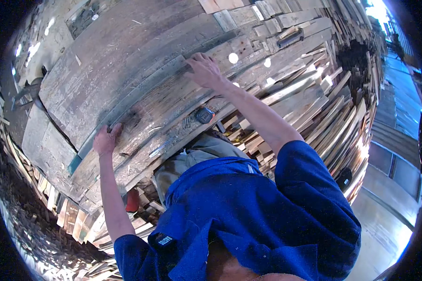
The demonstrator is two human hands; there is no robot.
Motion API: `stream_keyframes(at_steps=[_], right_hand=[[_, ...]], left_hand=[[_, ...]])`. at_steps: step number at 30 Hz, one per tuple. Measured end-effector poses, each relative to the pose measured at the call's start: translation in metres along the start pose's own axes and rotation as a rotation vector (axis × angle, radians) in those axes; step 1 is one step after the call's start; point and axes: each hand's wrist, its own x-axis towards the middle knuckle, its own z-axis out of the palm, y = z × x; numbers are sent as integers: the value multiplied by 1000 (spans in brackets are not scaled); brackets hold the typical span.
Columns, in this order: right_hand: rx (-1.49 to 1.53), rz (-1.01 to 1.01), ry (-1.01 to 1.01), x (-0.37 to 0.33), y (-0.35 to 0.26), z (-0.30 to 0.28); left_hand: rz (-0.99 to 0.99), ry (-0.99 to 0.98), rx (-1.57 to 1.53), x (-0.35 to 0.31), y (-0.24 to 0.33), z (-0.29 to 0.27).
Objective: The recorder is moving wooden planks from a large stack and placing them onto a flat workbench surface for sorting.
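A person in a blue shirt (248,210) leans over a rough wooden workbench (103,61), both arms stretched out along one long, narrow plank (140,93) that lies on its flat across the bench top. The plank is grey-green and weathered, running from the lower left up toward the upper right.

The left hand (106,139) sits near the plank's lower end, fingers curled over its edge and thumb tucked in, so it looks like a loose hold rather than a tight fist. The right hand (202,70) lies further up the same plank, fingers spread and pressed down on its top face, more a flat palm than a grasp.

The plank looks stiff and fairly heavy for its width, and long enough to sag or swing if lifted from one end. Its surface seems dry and splintery, not slippery. Holding it with the hands well apart, as they are now, seems the sensible way to manage it.

A small dark tape measure (204,114) rests on the bench just beside the person's body. Stacks of cut boards (314,112) fill the floor to the right and below the bench.
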Motion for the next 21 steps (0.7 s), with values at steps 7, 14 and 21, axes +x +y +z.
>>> stream_keyframes(at_steps=[7,14,21], right_hand=[[-127,-3,-51,18,-27,5],[-264,58,-147,31,-29,-1],[-205,-217,276,15,-33,66]], left_hand=[[189,674,-72,-8,0,46],[-90,602,-347,-12,55,38],[-106,565,-401,-15,64,33]])
